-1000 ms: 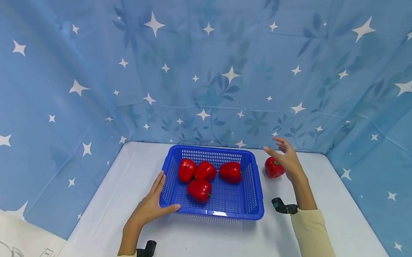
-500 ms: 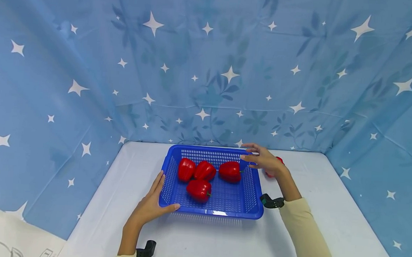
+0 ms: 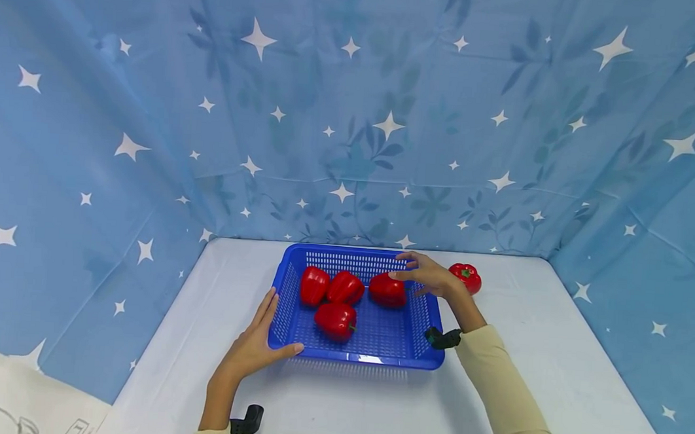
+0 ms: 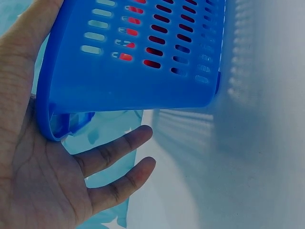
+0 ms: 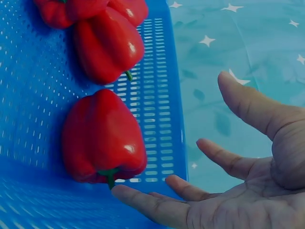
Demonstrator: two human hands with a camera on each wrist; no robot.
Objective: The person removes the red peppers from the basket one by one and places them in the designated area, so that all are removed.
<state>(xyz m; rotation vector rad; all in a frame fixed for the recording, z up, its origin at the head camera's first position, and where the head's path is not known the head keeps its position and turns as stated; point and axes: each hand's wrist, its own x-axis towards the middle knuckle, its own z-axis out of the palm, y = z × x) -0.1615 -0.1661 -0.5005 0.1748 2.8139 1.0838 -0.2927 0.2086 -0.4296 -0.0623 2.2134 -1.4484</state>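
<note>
A blue plastic basket (image 3: 375, 359) holds several red bell peppers. My left hand (image 3: 254, 353) rests against the basket's front left corner, thumb along the front rim and fingers along the left side. In the left wrist view, two fingers (image 4: 121, 188) stretch out straight beside the basket wall. My right hand (image 3: 430, 274) hovers over the basket's back right part with spread fingers and holds nothing. Just below it lies the rightmost bell pepper (image 3: 387, 291) in the basket, its green stem (image 5: 111, 180) near one fingertip in the right wrist view. I cannot tell whether they touch.
One more red bell pepper (image 3: 465, 278) stands outside the basket on the white table (image 3: 531, 305), right of it and behind my right wrist. A blue curtain with white stars (image 3: 351, 145) closes off the back and sides.
My right hand has moved left from above the bell pepper on the table to above the one in the basket. My left hand, the basket and the peppers have stayed put.
</note>
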